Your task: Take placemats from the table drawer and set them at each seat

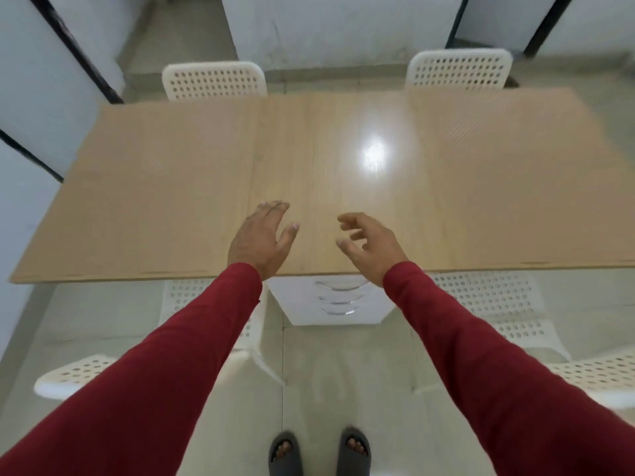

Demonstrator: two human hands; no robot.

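Note:
The light wood table [330, 173] stretches across the view, glossy in the middle. A tan matte placemat [147, 187] covers its left part and another placemat [515, 180] covers its right part. Under the front edge, at the centre, stands a white drawer unit [299, 304] with several curved handles, all drawers closed. My left hand [263, 238] hovers over the table's front middle, fingers straight, holding nothing. My right hand [372, 247] hovers beside it with loosely curled fingers, also holding nothing.
Two white perforated chairs stand at the far side, one on the left [214, 80] and one on the right [458, 68]. Two more, a left chair [185, 297] and a right chair [494, 304], sit at the near side beside my arms. My feet in dark slippers [319, 455] stand on the pale floor.

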